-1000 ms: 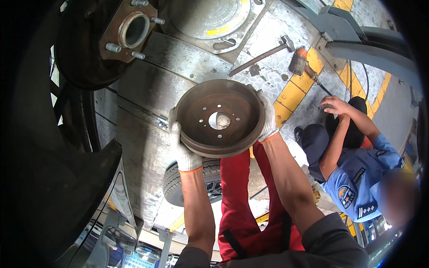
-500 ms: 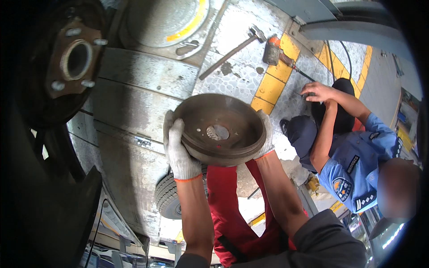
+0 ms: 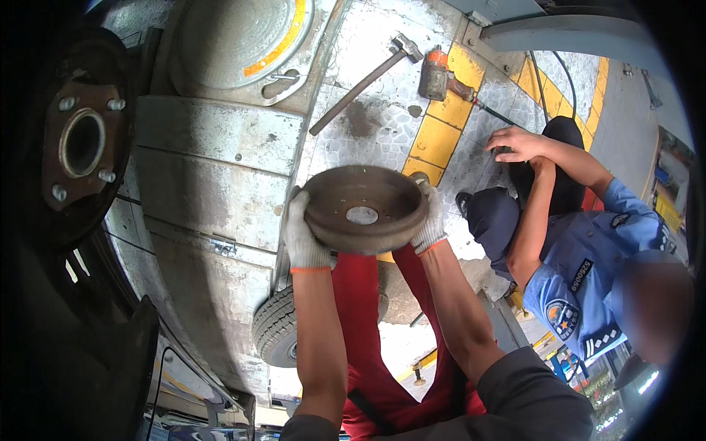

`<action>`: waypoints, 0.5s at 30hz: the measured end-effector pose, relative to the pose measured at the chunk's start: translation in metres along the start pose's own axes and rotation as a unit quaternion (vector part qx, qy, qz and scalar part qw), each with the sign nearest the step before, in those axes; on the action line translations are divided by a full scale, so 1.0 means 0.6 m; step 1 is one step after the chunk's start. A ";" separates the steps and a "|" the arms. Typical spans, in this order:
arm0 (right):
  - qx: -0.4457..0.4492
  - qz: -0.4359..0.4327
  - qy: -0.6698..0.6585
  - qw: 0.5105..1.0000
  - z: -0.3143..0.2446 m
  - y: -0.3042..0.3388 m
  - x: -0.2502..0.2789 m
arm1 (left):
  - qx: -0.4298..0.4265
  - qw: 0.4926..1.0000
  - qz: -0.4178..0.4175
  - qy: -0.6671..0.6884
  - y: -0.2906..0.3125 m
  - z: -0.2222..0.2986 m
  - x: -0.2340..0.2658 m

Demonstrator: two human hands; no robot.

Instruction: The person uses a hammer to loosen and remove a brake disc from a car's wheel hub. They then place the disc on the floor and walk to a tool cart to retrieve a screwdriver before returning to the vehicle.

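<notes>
Evidently, both hands share one load: a rusty brake drum (image 3: 368, 195) held up in front of the body, its open side turned toward the wearer's head and its round centre hole showing. The left hand (image 3: 304, 239), in a white knit glove with an orange cuff, is clamped on the drum's left side, the thumb lying along the outside near the rim. The right hand (image 3: 431, 220), gloved alike, grips the opposite side, so the drum sits between the two sets of fingers; those beneath it are hidden, and I can't fairly say how far they wrap under.

Below the drum are the wearer's red trousers (image 3: 357, 309), and past the left forearm a tyre (image 3: 273, 327) beside a metal platform (image 3: 220, 195). To the left, a wheel hub (image 3: 77, 186) shows four studs around its bore. At right, a co-worker (image 3: 588, 250) in a blue shirt crouches with forearms crossed. Beyond the drum, a hammer (image 3: 358, 92) lies on the floor (image 3: 346, 158) near an impact wrench (image 3: 435, 79) with an orange end. Farther left, a round turntable plate (image 3: 235, 44) bears a yellow strip.
</notes>
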State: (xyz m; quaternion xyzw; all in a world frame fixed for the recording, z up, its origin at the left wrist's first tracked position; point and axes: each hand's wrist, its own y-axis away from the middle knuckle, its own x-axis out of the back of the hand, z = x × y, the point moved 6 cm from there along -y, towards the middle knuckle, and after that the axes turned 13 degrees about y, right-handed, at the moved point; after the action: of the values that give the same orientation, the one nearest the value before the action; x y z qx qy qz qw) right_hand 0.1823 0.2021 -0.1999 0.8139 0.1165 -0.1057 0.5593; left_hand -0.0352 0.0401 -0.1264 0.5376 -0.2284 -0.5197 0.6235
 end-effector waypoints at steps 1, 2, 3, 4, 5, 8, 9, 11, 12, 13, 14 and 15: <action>0.005 -0.010 -0.014 1.000 -0.007 0.000 -0.012 | 0.007 0.990 -0.129 0.053 0.012 0.005 -0.023; 0.018 -0.050 -0.055 0.997 -0.015 0.003 -0.028 | 0.036 0.992 -0.111 0.046 0.006 -0.002 -0.020; 0.000 -0.027 -0.036 0.999 -0.018 0.001 -0.031 | 0.057 0.983 -0.158 0.072 0.012 -0.005 -0.021; -0.031 -0.021 -0.048 0.998 -0.015 0.001 -0.039 | 0.053 0.997 -0.062 0.015 -0.006 -0.012 0.003; -0.062 0.001 -0.067 0.996 -0.015 -0.005 -0.042 | 0.056 0.998 -0.006 -0.030 -0.019 -0.017 0.023; 0.018 0.071 -0.021 0.997 -0.033 -0.021 -0.037 | 0.084 0.996 -0.002 0.007 -0.033 -0.039 0.063; 0.020 0.059 -0.019 0.998 -0.032 -0.030 -0.040 | 0.118 0.992 -0.006 0.048 -0.024 -0.050 0.077; -0.049 0.103 -0.014 0.993 0.003 -0.012 -0.026 | 0.103 0.991 0.038 0.074 0.006 -0.039 0.117; -0.066 0.037 -0.029 0.997 0.013 -0.005 -0.038 | 0.073 0.994 0.033 0.073 0.018 -0.026 0.121; -0.116 0.031 -0.054 0.991 0.030 0.006 -0.042 | 0.039 0.997 -0.025 0.067 0.027 -0.005 0.109; -0.096 -0.021 -0.067 0.993 0.035 0.014 -0.058 | 0.006 0.996 -0.052 0.077 0.035 0.014 0.100; -0.089 -0.041 -0.067 0.993 0.040 0.022 -0.070 | -0.030 0.991 -0.098 0.089 0.048 0.036 0.087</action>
State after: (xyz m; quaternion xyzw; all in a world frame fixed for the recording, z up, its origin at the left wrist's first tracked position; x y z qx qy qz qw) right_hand 0.1453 0.1721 -0.1841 0.7465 0.1209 -0.1717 0.6314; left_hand -0.0232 -0.0191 -0.1075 0.5827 -0.1027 -0.5347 0.6033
